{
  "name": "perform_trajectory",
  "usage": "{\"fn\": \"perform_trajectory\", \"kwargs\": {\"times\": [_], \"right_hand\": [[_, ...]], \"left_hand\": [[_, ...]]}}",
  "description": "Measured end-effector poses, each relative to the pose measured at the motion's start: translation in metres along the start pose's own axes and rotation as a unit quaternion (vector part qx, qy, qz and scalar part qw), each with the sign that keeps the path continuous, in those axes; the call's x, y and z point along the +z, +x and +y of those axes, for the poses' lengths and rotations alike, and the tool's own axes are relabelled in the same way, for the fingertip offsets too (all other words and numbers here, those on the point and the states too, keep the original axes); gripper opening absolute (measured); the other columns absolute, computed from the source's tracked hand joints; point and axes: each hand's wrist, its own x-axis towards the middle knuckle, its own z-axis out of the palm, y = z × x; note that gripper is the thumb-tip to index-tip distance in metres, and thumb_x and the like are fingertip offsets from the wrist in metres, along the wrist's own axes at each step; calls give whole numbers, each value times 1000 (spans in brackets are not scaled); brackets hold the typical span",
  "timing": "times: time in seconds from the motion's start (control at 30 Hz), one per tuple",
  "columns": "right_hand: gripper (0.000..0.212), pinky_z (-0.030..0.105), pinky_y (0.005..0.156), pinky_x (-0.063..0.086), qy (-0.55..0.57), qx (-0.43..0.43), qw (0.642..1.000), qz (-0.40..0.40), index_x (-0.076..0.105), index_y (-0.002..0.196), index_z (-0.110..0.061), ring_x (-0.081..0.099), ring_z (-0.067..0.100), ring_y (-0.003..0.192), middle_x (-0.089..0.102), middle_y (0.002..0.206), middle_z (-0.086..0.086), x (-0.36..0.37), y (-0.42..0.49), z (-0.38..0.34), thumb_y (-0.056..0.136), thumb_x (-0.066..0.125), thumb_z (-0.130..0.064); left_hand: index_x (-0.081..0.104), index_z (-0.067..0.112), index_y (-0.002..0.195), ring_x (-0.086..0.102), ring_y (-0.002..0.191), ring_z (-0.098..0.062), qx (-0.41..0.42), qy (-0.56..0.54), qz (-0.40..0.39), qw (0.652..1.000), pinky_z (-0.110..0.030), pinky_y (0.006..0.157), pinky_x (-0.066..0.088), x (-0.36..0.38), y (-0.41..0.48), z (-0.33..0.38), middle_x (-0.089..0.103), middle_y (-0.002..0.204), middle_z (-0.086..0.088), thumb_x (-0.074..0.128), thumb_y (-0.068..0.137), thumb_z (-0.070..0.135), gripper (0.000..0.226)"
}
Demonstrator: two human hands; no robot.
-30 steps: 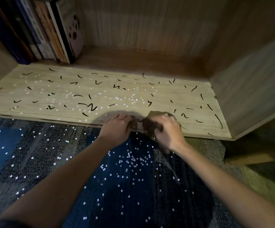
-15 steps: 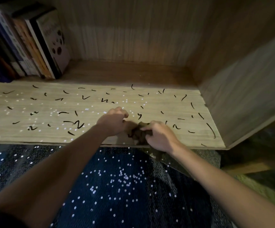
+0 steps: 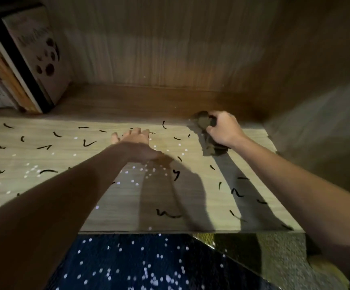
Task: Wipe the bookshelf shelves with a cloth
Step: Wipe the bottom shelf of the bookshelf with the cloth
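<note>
The light wooden shelf board (image 3: 111, 206) is littered with short black marks and small white specks. My right hand (image 3: 224, 128) grips a bunched dark brown cloth (image 3: 204, 122) and presses it on the shelf at the back right, near the corner. Part of the cloth trails out under the hand toward the front. My left hand (image 3: 134, 141) lies flat on the shelf's middle, fingers apart, holding nothing.
Several books (image 3: 23, 59) stand upright at the back left of the shelf. The back panel (image 3: 169, 49) and the right side wall (image 3: 316, 122) close the compartment. Below the shelf's front edge lies a dark blue speckled rug (image 3: 138, 264).
My right hand has carried the cloth from the front edge to the back right of the shelf. My left hand let go of the cloth and now rests flat mid-shelf. The camera moved closer.
</note>
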Motion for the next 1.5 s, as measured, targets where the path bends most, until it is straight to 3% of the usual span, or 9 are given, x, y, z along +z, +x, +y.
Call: {"fn": "perform_trajectory", "kwargs": {"times": [0.17,0.37,0.5,0.6,0.77,0.93,1.03,1.17,1.5], "right_hand": [[33,40,96,42,-69,46,995,-46,52,122,-17,54,32,110,58,119,12,21,37,-17,90,46,-18],[39,24,68,48,1,-124,985,-125,60,121,-28,55,13,88,52,131,-1,36,-18,-43,90,47,-6],[39,28,84,51,108,-107,982,-109,65,113,-23,57,13,90,56,120,-2,15,-18,-32,88,47,0],[41,34,94,48,53,-52,997,-16,57,126,-23,58,21,101,53,130,4,18,12,-13,90,48,-7],[47,42,111,27,-25,-125,990,-63,45,136,-23,35,23,128,43,138,1,50,-31,-23,92,44,-9],[47,32,112,17,50,-283,952,-106,50,132,-22,33,15,127,44,137,-6,57,-134,-42,90,41,-2],[47,42,107,36,129,-216,957,-148,51,130,-24,41,17,123,43,137,-7,49,-124,-39,90,41,-2],[49,39,111,28,25,-111,993,-36,44,136,-22,36,20,126,43,138,-1,50,-87,-44,90,45,-6],[48,37,98,43,125,-210,961,-133,52,129,-23,40,17,119,45,129,-9,47,-204,-48,89,43,0]], "left_hand": [[34,19,143,12,143,-25,7,25,17,1000,-57,112,2,12,14,-3,21,155,-5,39,73,81,94],[37,24,142,0,145,-20,2,-15,38,999,-54,113,-5,10,20,-9,20,155,2,33,98,42,48],[35,30,143,-2,145,-19,-6,-61,44,997,-52,113,-6,13,21,-13,19,156,7,34,98,34,45],[34,32,143,-4,145,-17,-1,-96,65,993,-50,114,-6,17,12,-14,15,156,11,33,99,31,44],[48,33,133,7,144,-15,4,-174,184,967,-46,115,-1,35,-29,-8,29,151,12,42,97,30,36],[26,38,144,3,144,-19,-14,-141,152,978,-50,115,1,65,-90,-14,14,155,10,46,94,28,55],[26,39,144,3,144,-16,-36,-138,155,978,-48,115,-2,72,-123,-27,14,155,14,49,92,27,58],[36,39,140,5,144,-12,-69,-145,183,970,-48,115,-6,81,-158,-40,23,152,17,44,94,20,51],[51,30,130,33,132,-13,-60,-127,178,974,-52,115,-1,70,-178,-36,43,140,8,46,93,16,40]]}}
